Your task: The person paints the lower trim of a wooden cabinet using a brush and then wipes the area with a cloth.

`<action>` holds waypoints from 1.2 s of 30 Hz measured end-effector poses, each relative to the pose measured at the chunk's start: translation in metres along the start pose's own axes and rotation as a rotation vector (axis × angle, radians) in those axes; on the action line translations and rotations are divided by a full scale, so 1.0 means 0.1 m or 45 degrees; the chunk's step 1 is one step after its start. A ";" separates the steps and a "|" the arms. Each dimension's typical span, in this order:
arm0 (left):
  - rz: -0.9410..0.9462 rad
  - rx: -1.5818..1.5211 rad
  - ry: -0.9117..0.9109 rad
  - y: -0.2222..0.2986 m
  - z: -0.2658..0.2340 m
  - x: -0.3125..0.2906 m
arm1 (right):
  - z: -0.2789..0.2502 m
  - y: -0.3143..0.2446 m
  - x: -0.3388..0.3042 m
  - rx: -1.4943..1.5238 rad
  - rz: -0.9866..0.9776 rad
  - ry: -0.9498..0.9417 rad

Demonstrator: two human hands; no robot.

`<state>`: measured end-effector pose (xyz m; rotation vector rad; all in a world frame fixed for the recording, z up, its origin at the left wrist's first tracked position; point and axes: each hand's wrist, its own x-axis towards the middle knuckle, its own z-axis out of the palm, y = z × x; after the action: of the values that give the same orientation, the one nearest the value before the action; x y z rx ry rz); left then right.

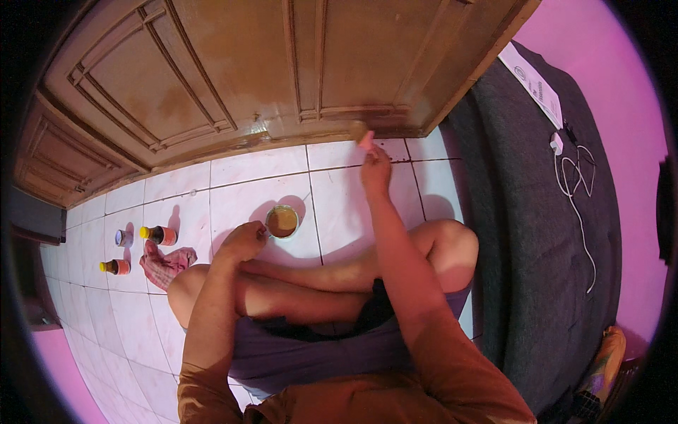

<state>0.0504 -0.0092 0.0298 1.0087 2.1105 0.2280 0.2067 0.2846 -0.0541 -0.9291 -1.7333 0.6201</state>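
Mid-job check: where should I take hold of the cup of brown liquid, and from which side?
Probably at the left edge of the cup, coming from the person's left, where the left hand's curled fingers meet it. It stands upright and open-topped with brown liquid inside, so keep it level. Any handle there is hard to make out.

The bristles (359, 132) of the pink brush (367, 142) blur.

Pinkish light brightened the white tiles (261, 169) at centre; shadows stretched upward at left. The brush (366, 140) blurred slightly; fisheye edges curved into black.
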 end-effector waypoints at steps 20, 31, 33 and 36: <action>0.110 -0.085 0.072 -0.36 0.17 0.12 | -0.18 -0.23 0.20 0.896 1.318 0.124; 0.228 0.071 0.123 -0.33 0.13 0.07 | 0.12 -0.55 -0.22 0.720 1.118 -0.314; 0.127 -0.026 0.059 -0.23 0.12 0.06 | 0.11 -0.53 -0.20 0.671 1.069 -0.387; 0.072 -0.122 0.037 -0.32 0.14 0.08 | 0.03 -0.40 -0.08 0.607 1.059 -0.089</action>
<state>0.0387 -0.0267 0.0012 1.0145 2.0782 0.3710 0.1938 0.2557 -0.0288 -1.2668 -1.1112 1.5382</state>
